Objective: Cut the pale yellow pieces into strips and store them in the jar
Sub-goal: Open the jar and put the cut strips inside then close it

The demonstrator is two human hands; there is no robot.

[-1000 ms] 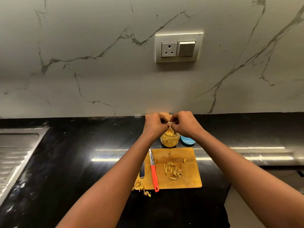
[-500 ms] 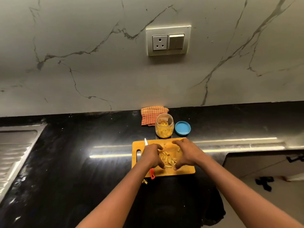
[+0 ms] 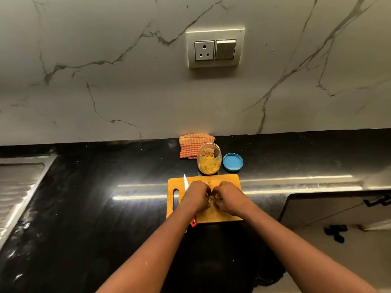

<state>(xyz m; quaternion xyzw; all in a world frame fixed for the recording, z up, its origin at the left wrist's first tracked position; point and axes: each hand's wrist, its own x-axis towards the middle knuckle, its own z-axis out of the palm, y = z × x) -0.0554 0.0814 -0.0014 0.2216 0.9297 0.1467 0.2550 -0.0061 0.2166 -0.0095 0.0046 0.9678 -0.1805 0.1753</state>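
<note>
Black stone tabletop [image 3: 95, 197] under a grey veined marble wall [image 3: 105, 92]; socket plate [image 3: 215, 48] on the wall, high above the hands.

Far left of the hands: ribbed steel drainboard [image 3: 19, 187].

Orange cutting board [image 3: 231, 180] lies under both hands. Knife [image 3: 185, 183] lies on the board, just left of the left hand. Its blade tip points away, and the red handle end shows below the wrist.

Left hand [image 3: 194, 197]: knuckles up, fingers curled inward onto a small heap of pale yellow strips [image 3: 210, 198]. Right hand [image 3: 229, 197]: mirror pose, fingers curled onto the same heap. The hands nearly touch, with the strips gathered between them on the board.

Beyond the hands, off the board:
- checked orange cloth [image 3: 189, 146] against the wall
- open jar [image 3: 209, 159] in front of the cloth, upright, partly filled with yellow strips
- blue lid [image 3: 232, 162] just right of the jar, lying flat
</note>
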